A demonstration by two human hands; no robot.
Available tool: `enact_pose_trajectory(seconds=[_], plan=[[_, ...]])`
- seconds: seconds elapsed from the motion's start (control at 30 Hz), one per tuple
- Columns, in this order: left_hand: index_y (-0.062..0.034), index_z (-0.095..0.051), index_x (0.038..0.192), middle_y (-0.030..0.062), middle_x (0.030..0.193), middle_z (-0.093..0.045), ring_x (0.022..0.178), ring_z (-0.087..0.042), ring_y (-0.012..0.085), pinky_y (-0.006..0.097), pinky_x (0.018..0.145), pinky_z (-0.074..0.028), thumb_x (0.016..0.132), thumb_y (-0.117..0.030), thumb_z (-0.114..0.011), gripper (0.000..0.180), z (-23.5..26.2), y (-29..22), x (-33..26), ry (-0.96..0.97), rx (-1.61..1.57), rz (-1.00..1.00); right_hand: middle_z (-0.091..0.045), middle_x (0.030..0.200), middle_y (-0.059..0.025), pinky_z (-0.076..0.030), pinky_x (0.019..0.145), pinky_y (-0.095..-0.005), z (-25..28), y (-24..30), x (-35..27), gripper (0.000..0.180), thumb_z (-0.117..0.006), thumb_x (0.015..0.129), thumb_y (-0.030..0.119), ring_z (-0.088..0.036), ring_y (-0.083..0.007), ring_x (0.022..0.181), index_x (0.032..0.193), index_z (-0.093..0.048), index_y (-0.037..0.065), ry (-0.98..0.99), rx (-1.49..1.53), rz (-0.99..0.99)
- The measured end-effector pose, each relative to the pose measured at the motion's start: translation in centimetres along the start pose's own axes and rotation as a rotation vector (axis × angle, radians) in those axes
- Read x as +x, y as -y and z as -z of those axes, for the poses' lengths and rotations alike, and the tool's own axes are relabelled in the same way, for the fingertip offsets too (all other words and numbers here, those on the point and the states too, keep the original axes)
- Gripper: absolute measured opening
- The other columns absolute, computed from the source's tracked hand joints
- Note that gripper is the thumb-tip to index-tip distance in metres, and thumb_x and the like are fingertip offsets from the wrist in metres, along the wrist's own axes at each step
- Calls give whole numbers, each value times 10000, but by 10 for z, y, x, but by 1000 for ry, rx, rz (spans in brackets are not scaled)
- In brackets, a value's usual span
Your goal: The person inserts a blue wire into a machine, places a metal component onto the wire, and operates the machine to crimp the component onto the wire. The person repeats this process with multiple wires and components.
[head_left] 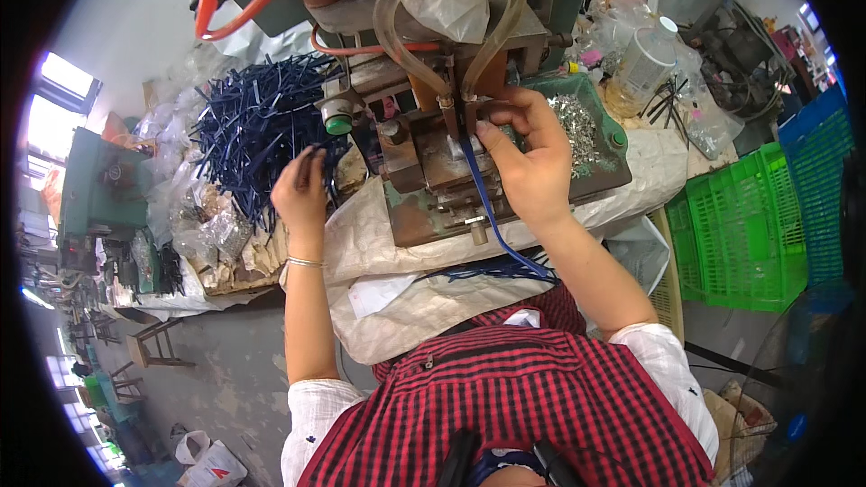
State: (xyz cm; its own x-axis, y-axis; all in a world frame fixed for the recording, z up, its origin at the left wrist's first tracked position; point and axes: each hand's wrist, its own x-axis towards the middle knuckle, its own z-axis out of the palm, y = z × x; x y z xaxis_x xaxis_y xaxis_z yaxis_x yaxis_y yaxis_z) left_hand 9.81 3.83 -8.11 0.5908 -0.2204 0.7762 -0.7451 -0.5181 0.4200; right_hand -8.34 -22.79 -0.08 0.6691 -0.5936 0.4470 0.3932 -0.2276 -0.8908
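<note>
A blue strap [485, 200] hangs from the working point of a bench machine [431, 169] and curves down toward the table's front edge. My right hand [534, 160] is closed at the strap's upper end, thumb and index finger beside the machine's upright metal jaws [458, 117]. The jaws and my fingers partly hide that end. My left hand [300, 191] is at the near right side of a big heap of dark blue straps [257, 122]. Its fingers are curled together; what is between them, if anything, cannot be made out.
A green tray [591, 95] of small shiny metal pieces sits right of the jaws. Beyond it stands a clear plastic jug [642, 63]. Several blue straps [492, 268] lie along the cloth-covered front edge. A green button [338, 124] is on the machine's left; green crates [740, 225] stand at right.
</note>
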Motion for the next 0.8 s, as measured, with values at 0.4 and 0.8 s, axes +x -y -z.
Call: enact_pose_trajectory(seconds=[0.4,0.8], plan=[[15,-748,994,146,1025,-759,746,-697,176,252,613,-538,918,-145,-757,177,68,-170,39,51,-131,-420,-733,1059,-120,-514,905,-294,-9,44,-10,437,-639,909,-27,-676,-152,1016,1337,-552,-18,103,164,-171],[-19,-700,993,96,966,-714,655,-645,179,295,558,-502,757,-108,-862,300,14,-219,30,284,-353,-691,-628,1326,-182,-480,1006,-492,119,-71,0,212,-772,815,153,-533,-380,1325,1017,-740,96,55,-1094,212]])
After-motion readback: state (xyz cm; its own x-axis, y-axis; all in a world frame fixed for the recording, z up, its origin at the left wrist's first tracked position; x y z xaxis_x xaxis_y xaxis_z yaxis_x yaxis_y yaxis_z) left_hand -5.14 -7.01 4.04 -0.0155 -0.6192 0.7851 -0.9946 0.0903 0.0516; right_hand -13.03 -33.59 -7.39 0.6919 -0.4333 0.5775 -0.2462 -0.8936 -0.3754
